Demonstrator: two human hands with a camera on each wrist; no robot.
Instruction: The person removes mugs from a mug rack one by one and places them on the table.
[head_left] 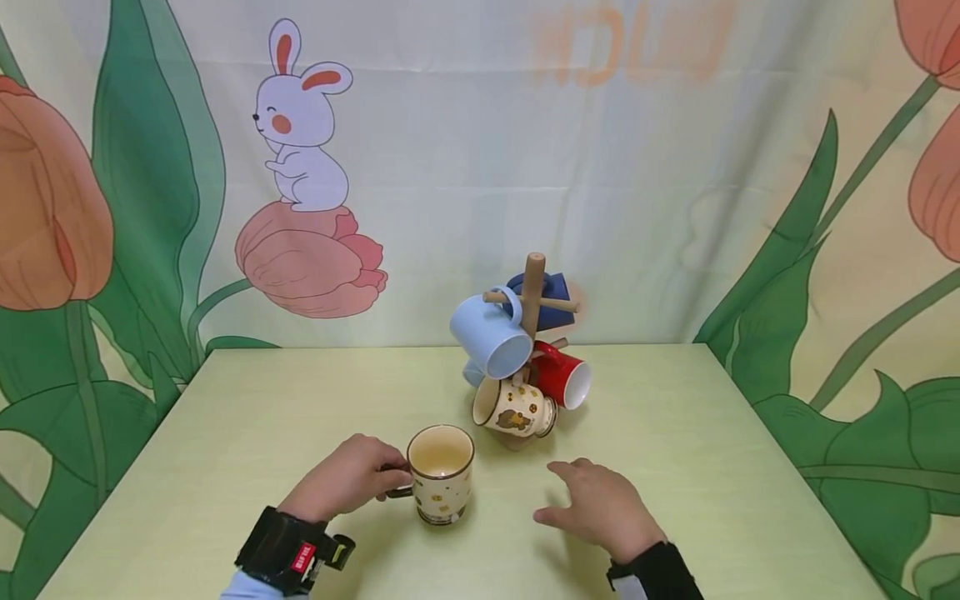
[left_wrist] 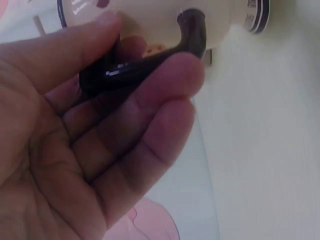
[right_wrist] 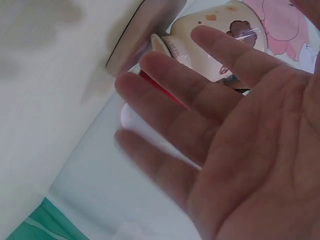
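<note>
A cream mug (head_left: pixel 441 472) with a dark rim and small brown prints stands upright on the pale green table (head_left: pixel 225 433). My left hand (head_left: pixel 347 481) grips its dark handle (left_wrist: pixel 145 60), fingers curled round it. My right hand (head_left: pixel 600 504) hovers flat and open to the right of the mug, holding nothing. Behind stands a wooden mug tree (head_left: pixel 532 292) carrying a light blue mug (head_left: pixel 491 333), a dark blue mug (head_left: pixel 553 300), a red mug (head_left: pixel 564 377) and a cream patterned mug (head_left: pixel 514 408). In the right wrist view the cream patterned mug (right_wrist: pixel 220 45) shows past my spread fingers (right_wrist: pixel 170 85).
A cloth backdrop (head_left: pixel 465 167) printed with tulips, leaves and a rabbit hangs behind the table. The table's far edge runs just behind the mug tree. Bare tabletop lies on both sides of my hands.
</note>
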